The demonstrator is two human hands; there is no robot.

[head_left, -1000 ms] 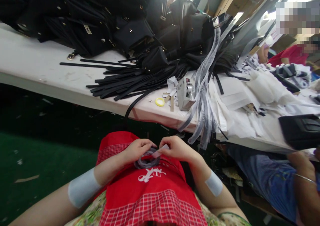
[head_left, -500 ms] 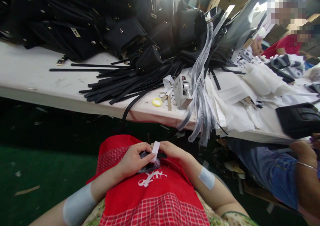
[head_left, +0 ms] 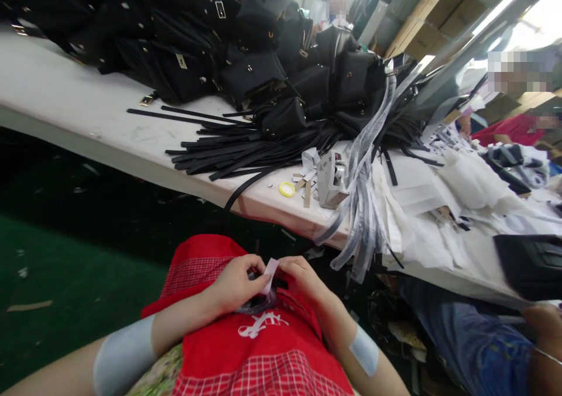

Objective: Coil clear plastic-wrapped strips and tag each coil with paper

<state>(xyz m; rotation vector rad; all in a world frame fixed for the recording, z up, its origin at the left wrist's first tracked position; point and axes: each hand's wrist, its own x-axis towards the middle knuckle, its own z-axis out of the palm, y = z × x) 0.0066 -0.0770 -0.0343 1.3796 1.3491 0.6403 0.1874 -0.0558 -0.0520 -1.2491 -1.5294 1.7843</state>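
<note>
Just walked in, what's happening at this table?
A person in a red apron is handling a pale strip. The left hand pinches it above a partly hidden coil; the right hand is close beside it, grip unclear. On the table ahead are black bags, black straps and grey strips hanging over the edge.

Left hand [head_left: 239, 282] and right hand [head_left: 302, 276] close together, fingers [head_left: 252, 261] curled, both forearms [head_left: 184, 312] angled inward.
</note>
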